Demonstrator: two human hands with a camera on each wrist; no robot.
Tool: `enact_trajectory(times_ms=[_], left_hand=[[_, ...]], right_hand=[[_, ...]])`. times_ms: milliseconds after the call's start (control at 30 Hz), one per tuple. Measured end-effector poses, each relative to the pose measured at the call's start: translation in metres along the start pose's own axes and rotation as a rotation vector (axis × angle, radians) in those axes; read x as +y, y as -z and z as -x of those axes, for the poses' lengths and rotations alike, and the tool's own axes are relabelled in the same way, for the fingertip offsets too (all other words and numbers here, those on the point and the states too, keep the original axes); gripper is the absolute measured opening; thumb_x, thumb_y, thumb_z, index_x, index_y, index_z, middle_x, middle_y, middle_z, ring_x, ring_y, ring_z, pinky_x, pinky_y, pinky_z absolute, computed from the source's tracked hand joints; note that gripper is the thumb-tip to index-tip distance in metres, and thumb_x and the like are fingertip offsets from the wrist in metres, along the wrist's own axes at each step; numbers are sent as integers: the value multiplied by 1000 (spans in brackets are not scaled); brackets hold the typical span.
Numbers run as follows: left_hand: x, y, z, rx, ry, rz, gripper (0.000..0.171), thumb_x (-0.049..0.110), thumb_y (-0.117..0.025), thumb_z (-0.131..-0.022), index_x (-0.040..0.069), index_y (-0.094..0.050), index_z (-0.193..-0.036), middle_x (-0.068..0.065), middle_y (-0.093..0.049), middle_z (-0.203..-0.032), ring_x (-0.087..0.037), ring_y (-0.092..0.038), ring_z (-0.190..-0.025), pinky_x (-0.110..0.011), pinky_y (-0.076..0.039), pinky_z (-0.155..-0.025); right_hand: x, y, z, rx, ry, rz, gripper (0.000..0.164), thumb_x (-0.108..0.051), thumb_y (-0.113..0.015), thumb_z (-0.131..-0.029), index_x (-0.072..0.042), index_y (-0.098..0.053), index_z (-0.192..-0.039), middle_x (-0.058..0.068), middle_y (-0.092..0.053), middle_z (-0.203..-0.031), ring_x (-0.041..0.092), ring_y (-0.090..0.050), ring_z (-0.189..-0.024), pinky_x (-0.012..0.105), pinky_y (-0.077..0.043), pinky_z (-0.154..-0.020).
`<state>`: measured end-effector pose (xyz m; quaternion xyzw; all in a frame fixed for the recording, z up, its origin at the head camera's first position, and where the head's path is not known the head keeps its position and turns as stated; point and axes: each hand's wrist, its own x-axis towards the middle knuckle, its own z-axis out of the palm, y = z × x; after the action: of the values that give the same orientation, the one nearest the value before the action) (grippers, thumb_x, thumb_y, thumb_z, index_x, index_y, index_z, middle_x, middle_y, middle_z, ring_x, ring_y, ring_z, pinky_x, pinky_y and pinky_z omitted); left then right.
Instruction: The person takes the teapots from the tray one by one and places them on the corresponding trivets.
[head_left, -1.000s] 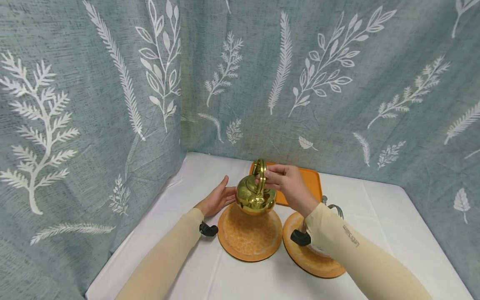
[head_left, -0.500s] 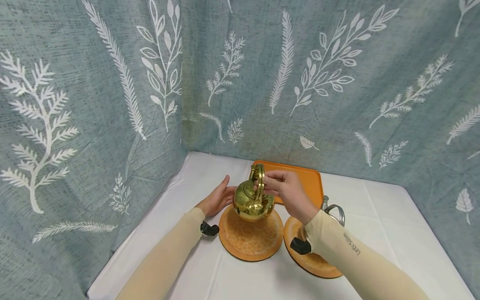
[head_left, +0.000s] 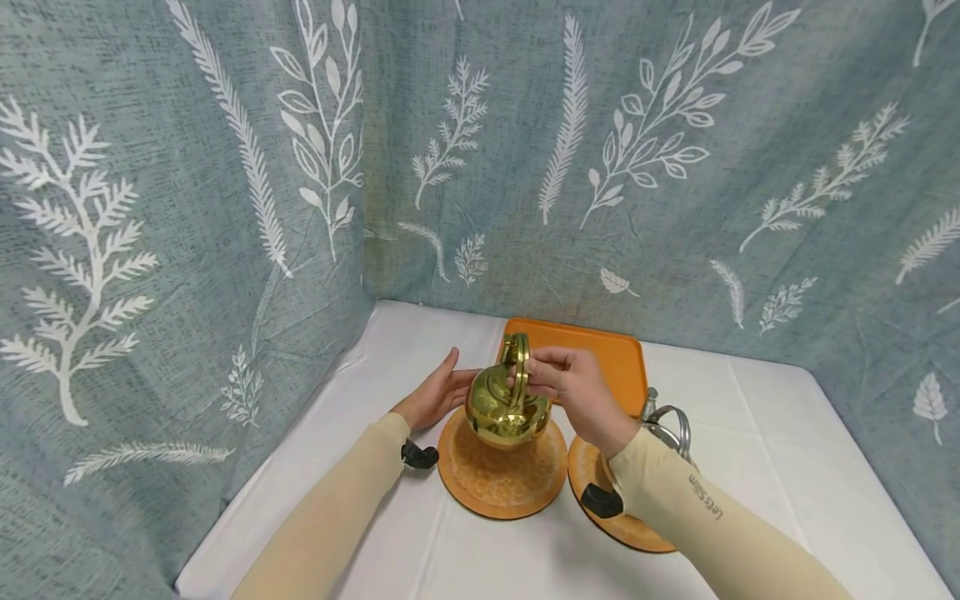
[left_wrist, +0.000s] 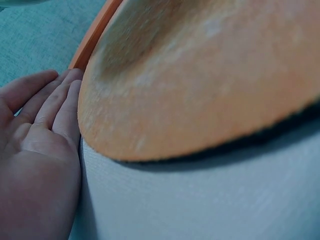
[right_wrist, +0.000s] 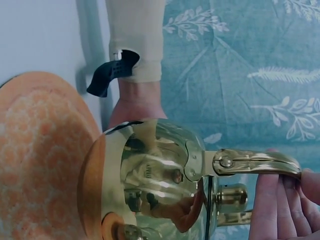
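A shiny gold kettle (head_left: 506,412) is over the left round orange-brown placemat (head_left: 502,492). My right hand (head_left: 581,387) grips its upright arched handle (head_left: 520,375) from the right, fingers curled under it and thumb on the other side. The right wrist view shows the kettle (right_wrist: 155,175) with its base apart from the placemat (right_wrist: 45,150). My left hand (head_left: 438,396) is at the kettle's left side with fingers extended; whether the fingertips touch the kettle is hidden. In the left wrist view, that hand (left_wrist: 40,150) lies beside the placemat's edge (left_wrist: 150,135).
A second round placemat (head_left: 637,537) lies to the right, partly under my right forearm. On it stands a silver kettle (head_left: 678,429), mostly hidden by the sleeve. Behind is an orange tray (head_left: 618,358) on the white-covered table (head_left: 757,433). Leaf-patterned curtains (head_left: 480,150) enclose the back and sides.
My right hand has brought the gold kettle slightly down and toward me over the left placemat. My left hand has stayed nearly in place beside it.
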<state>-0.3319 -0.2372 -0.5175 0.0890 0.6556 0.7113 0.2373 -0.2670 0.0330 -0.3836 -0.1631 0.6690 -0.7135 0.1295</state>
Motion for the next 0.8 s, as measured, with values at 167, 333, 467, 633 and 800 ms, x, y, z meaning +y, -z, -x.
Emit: enact_trajectory(times_ms=[167, 333, 467, 633, 800], left_hand=[[0, 1, 0, -5, 2, -5, 106, 80, -13, -107, -4, -28, -169, -21, -26, -175, -36, -23, -163, -46, -21, -133], [0, 1, 1, -3, 0, 7, 102, 77, -12, -109, -5, -29, -169, -21, -27, -175, -36, -23, -163, -47, -20, -133], [0, 2, 0, 5, 1, 11, 102, 77, -13, -109, -4, -31, -168, -20, -28, -175, -35, -24, -163, -47, -20, -133], [-2, 2, -1, 13, -14, 3, 105, 81, -16, -107, -3, -34, -168, -18, -32, -174, -34, -26, -162, -47, -21, -133], [-2, 2, -1, 6, -26, -21, 104, 80, -16, -107, -2, -34, -168, -17, -35, -173, -34, -25, -163, -48, -19, -133]], right_hand=[[4, -1, 2, 17, -18, 14, 29, -1, -62, -110, 18, -65, -131, 14, -79, -105, 18, -78, -92, 38, -65, -93], [7, -3, 4, 28, -27, 15, 28, -1, -63, -109, 19, -66, -130, 15, -79, -106, 18, -78, -91, 39, -65, -93], [9, -5, 5, 11, -18, -4, 29, 0, -63, -109, 20, -65, -131, 17, -79, -108, 20, -80, -93, 41, -64, -95], [12, -6, 7, 3, -21, -16, 30, 2, -63, -108, 22, -64, -132, 16, -79, -106, 21, -80, -93, 42, -65, -95], [15, -8, 9, -12, -19, -23, 29, 2, -64, -108, 20, -65, -130, 19, -79, -108, 23, -81, -94, 43, -64, -96]])
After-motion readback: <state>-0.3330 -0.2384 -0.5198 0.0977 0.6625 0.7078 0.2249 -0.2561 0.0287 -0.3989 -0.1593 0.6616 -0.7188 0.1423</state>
